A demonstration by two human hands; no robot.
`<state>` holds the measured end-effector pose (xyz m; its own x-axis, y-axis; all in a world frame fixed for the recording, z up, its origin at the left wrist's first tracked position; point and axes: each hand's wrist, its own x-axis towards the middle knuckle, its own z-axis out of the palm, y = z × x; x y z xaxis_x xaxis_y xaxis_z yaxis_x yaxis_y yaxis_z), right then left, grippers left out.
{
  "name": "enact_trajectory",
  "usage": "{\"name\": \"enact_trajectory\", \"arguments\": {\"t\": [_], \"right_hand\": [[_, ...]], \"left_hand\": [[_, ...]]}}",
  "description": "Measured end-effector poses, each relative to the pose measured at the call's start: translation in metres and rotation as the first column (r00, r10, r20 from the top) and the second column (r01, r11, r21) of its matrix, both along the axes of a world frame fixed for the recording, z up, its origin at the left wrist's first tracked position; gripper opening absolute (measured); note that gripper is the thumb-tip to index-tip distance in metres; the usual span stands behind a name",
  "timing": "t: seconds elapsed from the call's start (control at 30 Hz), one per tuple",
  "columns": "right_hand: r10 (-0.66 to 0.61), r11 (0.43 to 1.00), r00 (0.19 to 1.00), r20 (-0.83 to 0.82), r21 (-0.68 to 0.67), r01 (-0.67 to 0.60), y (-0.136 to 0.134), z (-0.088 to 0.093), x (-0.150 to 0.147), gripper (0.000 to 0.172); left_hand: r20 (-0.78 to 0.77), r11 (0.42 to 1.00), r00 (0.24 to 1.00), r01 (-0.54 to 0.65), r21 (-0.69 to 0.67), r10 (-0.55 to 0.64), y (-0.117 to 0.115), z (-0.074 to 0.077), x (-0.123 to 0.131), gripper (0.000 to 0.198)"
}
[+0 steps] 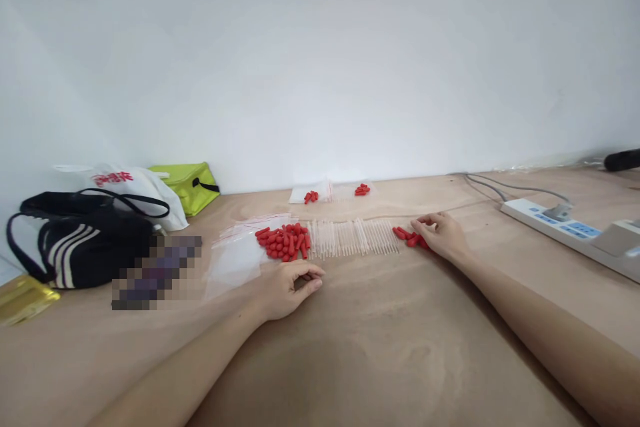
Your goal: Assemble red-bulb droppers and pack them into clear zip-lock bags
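- Currently, my right hand (442, 235) is touching a few red rubber bulbs (401, 233) at the right end of the clear tubes (344, 239); I cannot tell whether its grip is pinching one.
- My left hand (283, 288) is resting on the desk (370, 353), just nearer me than a bulb pile (286, 242), its grip holding nothing, thumb and fingers parted.
- These bulbs are looking light, soft and squeezable, so I'm favouring a mid-body pinch; the thin tubes are seeming stiff, perhaps brittle.
- Side by side, the tubes are lying with long axes running away from me; the bulbs by my right hand are slanting sideways, the piled ones pointing every way.
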<state>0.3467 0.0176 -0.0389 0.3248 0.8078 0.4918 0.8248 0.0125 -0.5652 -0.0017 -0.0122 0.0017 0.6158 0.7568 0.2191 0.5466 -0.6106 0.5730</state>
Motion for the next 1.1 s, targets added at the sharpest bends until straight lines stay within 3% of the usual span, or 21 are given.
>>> {"name": "enact_trajectory", "arguments": {"t": [0.1,0.2,0.27,0.37,0.47,0.6,0.77,0.87,1.1], "right_hand": [[0.100,0.982,0.995,-0.030,-0.155,-0.104,0.003,-0.004,0.005,0.036],[0.218,0.945,0.967,-0.133,-0.220,-0.244,0.003,-0.004,0.004,0.039],[0.266,0.919,0.934,-0.238,-0.230,-0.320,0.003,-0.005,0.001,0.041],[0.266,0.926,0.913,-0.308,-0.180,-0.331,0.004,-0.004,-0.006,0.040],[0.291,0.928,0.903,-0.315,-0.137,-0.347,0.004,-0.001,-0.013,0.039],[0.303,0.925,0.909,-0.288,-0.140,-0.352,0.003,0.003,-0.016,0.038],[0.243,0.953,0.941,-0.235,-0.123,-0.276,0.004,-0.001,-0.014,0.032],[0.213,0.964,0.945,-0.247,-0.101,-0.244,0.005,-0.004,-0.013,0.031],[0.263,0.941,0.934,-0.240,-0.150,-0.303,0.004,-0.004,-0.009,0.034]], "left_hand": [[-0.005,1.000,1.000,0.012,0.027,-0.011,0.001,-0.002,-0.001,0.018],[-0.020,0.999,1.000,0.019,0.045,-0.018,0.001,-0.003,-0.002,0.017],[-0.024,0.998,1.000,0.021,0.057,-0.019,0.001,-0.003,-0.002,0.017],[-0.014,0.992,0.999,0.054,0.115,-0.053,0.002,-0.005,-0.001,0.015],[0.052,0.950,0.996,0.055,0.307,-0.074,0.004,-0.010,0.001,0.015],[0.130,0.805,0.982,-0.186,0.563,0.136,0.009,-0.017,0.007,0.013],[0.032,0.687,0.885,-0.383,0.617,0.465,0.026,-0.009,0.028,0.008],[-0.066,0.679,0.815,-0.430,0.595,0.575,0.041,-0.001,0.048,0.009],[-0.193,0.707,0.733,-0.496,0.505,0.652,0.070,-0.001,0.080,0.024]]}}
